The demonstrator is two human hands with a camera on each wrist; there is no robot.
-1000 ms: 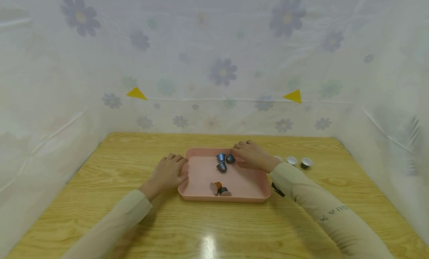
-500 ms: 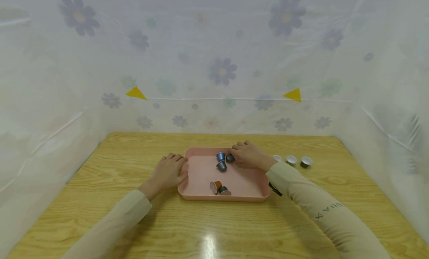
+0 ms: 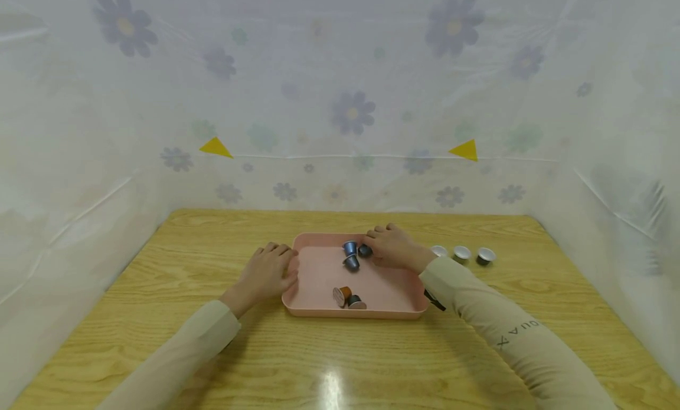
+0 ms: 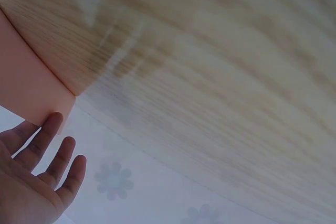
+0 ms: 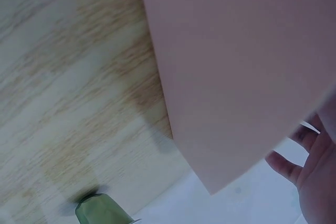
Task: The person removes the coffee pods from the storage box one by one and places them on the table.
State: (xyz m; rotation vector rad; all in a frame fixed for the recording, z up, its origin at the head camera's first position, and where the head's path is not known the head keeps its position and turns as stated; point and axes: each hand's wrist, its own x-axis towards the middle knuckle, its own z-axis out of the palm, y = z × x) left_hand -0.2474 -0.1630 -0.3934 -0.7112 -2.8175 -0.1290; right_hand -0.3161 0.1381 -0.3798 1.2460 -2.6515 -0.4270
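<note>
A pink tray (image 3: 319,277) holds several coffee capsules. My left hand (image 3: 267,271) rests at its left rim, fingers loosely extended; in the left wrist view, a fingertip (image 4: 54,121) touches the tray's outer wall. My right hand (image 3: 395,246) reaches over the right part of the tray and pinches a dark capsule (image 3: 365,251), which its fingers partly cover. Just left of it lie a blue capsule (image 3: 350,248) and a dark blue-grey one (image 3: 351,263). Nearer the front wall lie an orange capsule (image 3: 342,296) and a black one (image 3: 356,303). In the right wrist view, the tray wall hides the fingertips.
Right of the tray, on the wooden table (image 3: 329,357), stand white-topped capsules in a row, including a dark-bodied one (image 3: 485,256). A green capsule (image 5: 102,211) shows in the right wrist view. Flowered white sheeting (image 3: 297,115) encloses the table's back and sides.
My right hand has moved slightly left, its thumb and fingers closing in on the dark capsule. The left hand and the other capsules have stayed put.
</note>
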